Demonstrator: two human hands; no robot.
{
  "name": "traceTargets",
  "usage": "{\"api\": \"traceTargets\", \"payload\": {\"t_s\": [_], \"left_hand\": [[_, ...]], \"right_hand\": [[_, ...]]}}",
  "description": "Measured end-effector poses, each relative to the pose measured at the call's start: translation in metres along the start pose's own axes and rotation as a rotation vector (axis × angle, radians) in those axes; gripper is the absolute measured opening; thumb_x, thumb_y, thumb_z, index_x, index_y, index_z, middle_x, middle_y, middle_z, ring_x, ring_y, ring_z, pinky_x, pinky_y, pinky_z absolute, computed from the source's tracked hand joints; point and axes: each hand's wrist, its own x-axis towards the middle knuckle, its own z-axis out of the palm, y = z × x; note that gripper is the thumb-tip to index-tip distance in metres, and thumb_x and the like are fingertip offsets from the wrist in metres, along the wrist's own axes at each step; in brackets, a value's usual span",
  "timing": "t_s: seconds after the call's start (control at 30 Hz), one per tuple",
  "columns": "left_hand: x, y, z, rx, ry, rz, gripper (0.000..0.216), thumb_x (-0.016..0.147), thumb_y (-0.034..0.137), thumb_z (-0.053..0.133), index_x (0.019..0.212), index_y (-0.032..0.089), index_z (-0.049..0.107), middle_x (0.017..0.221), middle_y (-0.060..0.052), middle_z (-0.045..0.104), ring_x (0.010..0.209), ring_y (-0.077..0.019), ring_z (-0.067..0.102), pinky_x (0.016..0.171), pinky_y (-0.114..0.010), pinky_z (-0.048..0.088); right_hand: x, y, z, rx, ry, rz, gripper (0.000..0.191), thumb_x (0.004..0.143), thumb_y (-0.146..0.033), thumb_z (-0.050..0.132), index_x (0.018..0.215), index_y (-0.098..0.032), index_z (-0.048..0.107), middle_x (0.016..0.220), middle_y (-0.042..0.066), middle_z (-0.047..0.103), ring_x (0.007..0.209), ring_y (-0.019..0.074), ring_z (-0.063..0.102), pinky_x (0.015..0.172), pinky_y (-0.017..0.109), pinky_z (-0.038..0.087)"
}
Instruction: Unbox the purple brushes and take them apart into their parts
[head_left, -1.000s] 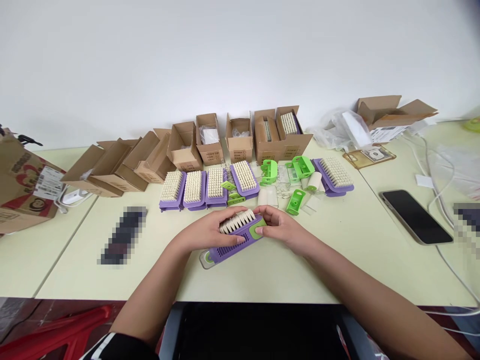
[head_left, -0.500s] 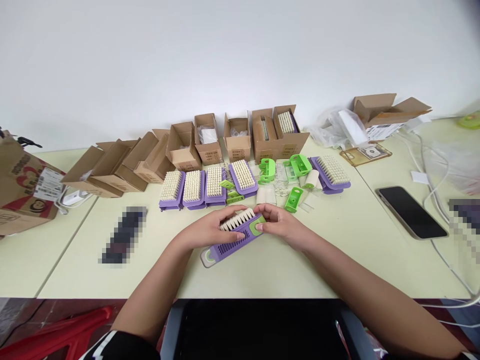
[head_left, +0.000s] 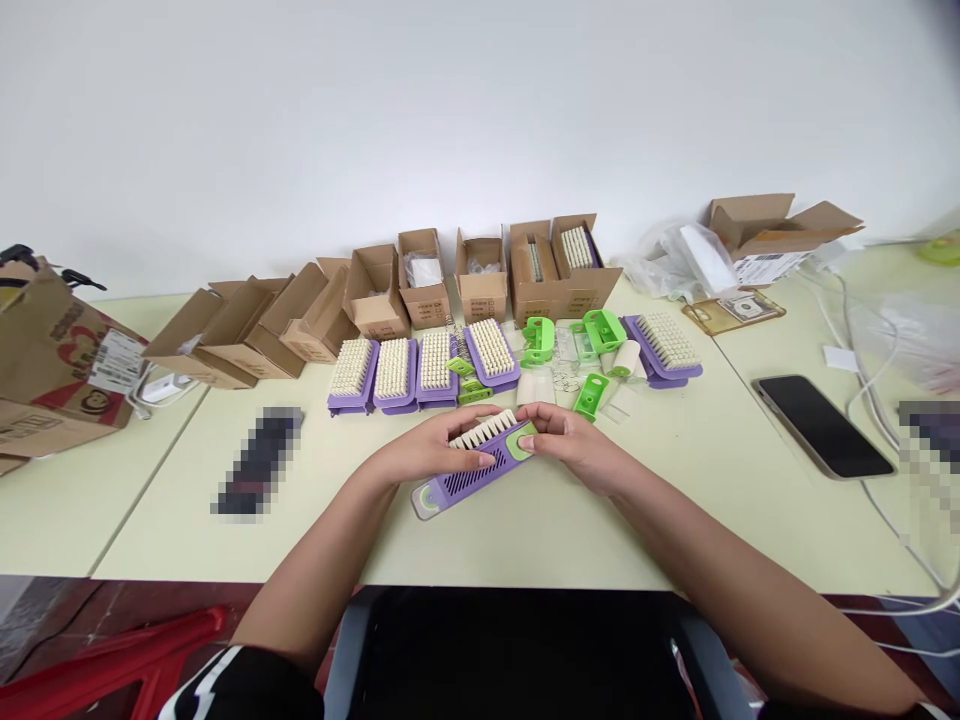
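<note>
Gripping a purple brush (head_left: 471, 477) in both hands, the person holds it slanted low over the table (head_left: 540, 535), at the front of the work area. The left hand (head_left: 427, 450) is clasped across the bristles and slotted back, while the right hand (head_left: 570, 447) pinches the end with the green disc. Just beyond lie more brushes (head_left: 390, 368), green parts (head_left: 590, 396) and open cartons (head_left: 424, 280).

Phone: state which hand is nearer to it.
Right. The right hand is left of the phone in view, not touching it; the left hand is farther left.
</note>
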Motion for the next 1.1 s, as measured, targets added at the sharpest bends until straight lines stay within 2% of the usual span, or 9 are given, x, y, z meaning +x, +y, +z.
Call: {"api": "traceTargets", "payload": {"t_s": [0.2, 0.3, 0.37, 0.47, 0.57, 0.67, 0.83, 0.97, 1.1], "left_hand": [[-0.003, 0.001, 0.001, -0.045, 0.037, 0.061, 0.087, 0.094, 0.053, 0.085, 0.170, 0.030, 0.049, 0.150, -0.012, 0.069, 0.131, -0.0335, 0.068, 0.106, -0.044, 0.058], [-0.004, -0.001, 0.004, -0.147, 0.148, 0.131, 0.093, 0.093, 0.050, 0.086, 0.174, 0.031, 0.043, 0.169, -0.013, 0.056, 0.152, -0.0383, 0.056, 0.119, -0.046, 0.052], [-0.003, -0.002, 0.007, -0.267, 0.239, 0.180, 0.103, 0.090, 0.049, 0.090, 0.177, 0.033, 0.036, 0.175, -0.012, 0.049, 0.159, -0.0394, 0.049, 0.124, -0.047, 0.049], [0.000, -0.004, 0.014, -0.482, 0.371, 0.219, 0.121, 0.082, 0.051, 0.095, 0.179, 0.035, 0.025, 0.168, -0.013, 0.057, 0.151, -0.0387, 0.059, 0.120, -0.050, 0.053], [0.006, -0.007, 0.022, -0.615, 0.561, 0.271, 0.120, 0.079, 0.055, 0.096, 0.175, 0.033, 0.028, 0.150, -0.013, 0.070, 0.139, -0.0351, 0.067, 0.115, -0.051, 0.057], [0.013, -0.010, 0.029, -0.653, 0.675, 0.319, 0.112, 0.080, 0.058, 0.095, 0.170, 0.034, 0.032, 0.144, -0.011, 0.073, 0.134, -0.0316, 0.070, 0.112, -0.049, 0.058], [0.016, -0.017, 0.029, -0.683, 0.661, 0.385, 0.101, 0.083, 0.068, 0.089, 0.164, 0.037, 0.038, 0.152, -0.010, 0.068, 0.141, -0.0299, 0.065, 0.112, -0.046, 0.058], [0.014, -0.024, 0.022, -0.677, 0.576, 0.328, 0.087, 0.090, 0.075, 0.078, 0.159, 0.030, 0.049, 0.151, -0.013, 0.068, 0.137, -0.0327, 0.068, 0.107, -0.045, 0.059], [0.014, -0.028, 0.015, -0.590, 0.359, 0.247, 0.080, 0.088, 0.080, 0.077, 0.142, 0.021, 0.067, 0.144, -0.017, 0.072, 0.128, -0.0362, 0.073, 0.100, -0.043, 0.060]], "right_hand": [[0.000, -0.002, -0.005, -0.057, -0.053, -0.094, 0.062, 0.086, -0.053, 0.093, 0.135, -0.026, 0.067, 0.125, 0.006, 0.076, 0.111, 0.0241, 0.071, 0.107, 0.044, 0.053], [0.000, -0.002, -0.005, -0.022, -0.103, -0.184, 0.081, 0.093, -0.059, 0.087, 0.160, -0.033, 0.052, 0.147, 0.011, 0.069, 0.132, 0.0294, 0.068, 0.116, 0.052, 0.053], [-0.001, 0.000, -0.003, -0.007, -0.170, -0.230, 0.096, 0.094, -0.063, 0.084, 0.173, -0.037, 0.035, 0.166, 0.015, 0.056, 0.142, 0.0324, 0.064, 0.118, 0.055, 0.053], [-0.004, 0.006, 0.006, -0.047, -0.303, -0.191, 0.117, 0.091, -0.061, 0.088, 0.180, -0.040, 0.015, 0.177, 0.018, 0.041, 0.150, 0.0341, 0.058, 0.120, 0.058, 0.051], [-0.007, 0.010, 0.019, -0.074, -0.354, -0.124, 0.131, 0.084, -0.054, 0.096, 0.181, -0.042, 0.008, 0.176, 0.017, 0.042, 0.144, 0.0321, 0.062, 0.120, 0.057, 0.051], [-0.010, 0.010, 0.027, -0.091, -0.208, -0.202, 0.117, 0.087, -0.051, 0.094, 0.179, -0.039, 0.022, 0.164, 0.014, 0.056, 0.134, 0.0305, 0.067, 0.118, 0.054, 0.052], [-0.013, 0.001, 0.015, -0.143, 0.068, -0.399, 0.082, 0.094, -0.056, 0.081, 0.166, -0.034, 0.047, 0.152, 0.013, 0.064, 0.139, 0.0354, 0.063, 0.117, 0.054, 0.053], [-0.011, -0.008, -0.003, -0.035, 0.188, -0.419, 0.065, 0.097, -0.063, 0.070, 0.154, -0.034, 0.056, 0.150, 0.012, 0.065, 0.132, 0.0360, 0.066, 0.104, 0.054, 0.062], [-0.010, -0.016, -0.016, 0.006, 0.323, -0.381, 0.057, 0.098, -0.067, 0.065, 0.142, -0.031, 0.064, 0.130, 0.010, 0.070, 0.114, 0.0316, 0.070, 0.097, 0.049, 0.064]]}}
